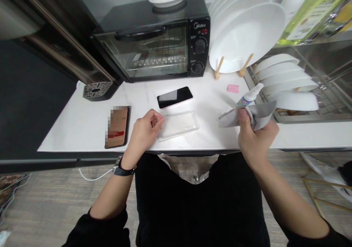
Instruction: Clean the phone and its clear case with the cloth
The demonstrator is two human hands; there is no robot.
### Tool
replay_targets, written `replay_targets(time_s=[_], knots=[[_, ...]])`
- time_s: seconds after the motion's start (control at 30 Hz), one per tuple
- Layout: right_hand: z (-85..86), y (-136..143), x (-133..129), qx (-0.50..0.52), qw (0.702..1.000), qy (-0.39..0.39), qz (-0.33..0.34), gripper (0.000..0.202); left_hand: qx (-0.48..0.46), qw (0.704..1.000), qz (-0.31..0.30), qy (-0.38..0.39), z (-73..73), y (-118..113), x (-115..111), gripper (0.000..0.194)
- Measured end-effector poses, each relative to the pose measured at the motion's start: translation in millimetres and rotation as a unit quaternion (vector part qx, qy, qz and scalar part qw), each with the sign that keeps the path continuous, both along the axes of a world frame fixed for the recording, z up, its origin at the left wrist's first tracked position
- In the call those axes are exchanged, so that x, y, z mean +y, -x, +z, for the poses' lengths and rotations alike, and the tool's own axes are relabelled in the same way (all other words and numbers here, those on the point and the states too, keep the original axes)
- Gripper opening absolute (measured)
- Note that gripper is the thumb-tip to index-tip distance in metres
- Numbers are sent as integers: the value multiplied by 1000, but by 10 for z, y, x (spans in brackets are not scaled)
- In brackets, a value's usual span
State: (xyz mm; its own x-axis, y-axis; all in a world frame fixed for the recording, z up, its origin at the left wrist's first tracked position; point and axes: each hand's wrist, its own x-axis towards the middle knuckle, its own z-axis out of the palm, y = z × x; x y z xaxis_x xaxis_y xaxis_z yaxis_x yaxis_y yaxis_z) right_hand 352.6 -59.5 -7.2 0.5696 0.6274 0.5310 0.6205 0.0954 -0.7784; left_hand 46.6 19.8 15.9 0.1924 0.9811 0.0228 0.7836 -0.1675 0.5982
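Observation:
A clear phone case (pixel 180 125) lies on the white counter, and my left hand (pixel 147 127) pinches its left end between thumb and fingers. In my right hand (pixel 255 138) is a folded grey cloth (pixel 261 113), gripped under the thumb and raised over the counter. Just behind the cloth stands a small white spray bottle (pixel 249 94) with a blue label, its lower part hidden. A black-screened phone (pixel 175 97) rests face up beyond the case.
Left of my hand lies another phone or tablet (pixel 118 126), partly pixelated. A pink slip (pixel 233 88) sits near the plate rack. Behind are a toaster oven (pixel 154 48), white plates (pixel 247 37) and stacked bowls (pixel 286 78) by the sink. The counter's front edge (pixel 192 152) runs before my legs.

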Motion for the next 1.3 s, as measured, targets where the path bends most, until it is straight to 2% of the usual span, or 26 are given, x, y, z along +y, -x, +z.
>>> replay_targets(time_s=[0.13, 0.2, 0.27, 0.4, 0.47, 0.53, 0.57, 0.6, 0.7, 0.9, 0.97, 1.03, 1.1, 1.17, 1.23, 1.3], knots=[[-174, -26, 7, 40, 993, 32, 103, 36, 175, 980, -2, -96, -21, -226, -130, 17], [-260, -31, 19, 48, 992, 29, 110, 31, 222, 965, -25, -137, 19, -304, -167, 22], [-319, -39, 23, 52, 994, 16, 98, 29, 242, 958, -41, -146, 79, -339, -127, 23], [-333, -52, 10, 61, 990, 23, 127, 30, 216, 963, -49, -150, 148, -379, 232, 33], [-313, -56, 5, 65, 985, 32, 157, 34, 202, 965, -68, -153, 121, -424, 488, 55], [-298, -65, 10, 72, 979, 34, 186, 33, 205, 967, -112, -101, 64, -482, 718, 83], [-294, -71, 18, 78, 976, 33, 199, 29, 207, 967, -133, -71, 31, -509, 807, 89], [-292, -78, 27, 87, 973, 31, 210, 24, 206, 965, -146, -63, 0, -532, 874, 86], [-289, -93, 59, 124, 966, 16, 225, 13, 183, 971, -125, -88, -65, -563, 956, 72], [-272, -41, 23, 131, 972, -20, 192, 12, 115, 979, -85, -145, -41, -490, 958, 77], [-249, -17, -12, 111, 978, -32, 173, 15, 17, 988, -80, -131, 9, -468, 981, 72], [-196, -6, -5, 75, 985, -46, 151, 19, -133, 984, -97, -61, 67, -482, 988, 66], [-104, -5, 84, 24, 989, -75, 126, 23, -294, 945, -127, 57, 115, -549, 951, 64], [7, -2, 268, -35, 986, -127, 104, 25, -429, 871, -144, 192, 137, -658, 869, 65], [93, 33, 504, -97, 976, -170, 99, 31, -498, 791, -160, 316, 119, -782, 767, 63], [112, 130, 701, -163, 966, -155, 130, 43, -523, 738, -157, 396, 61, -897, 684, 61]])
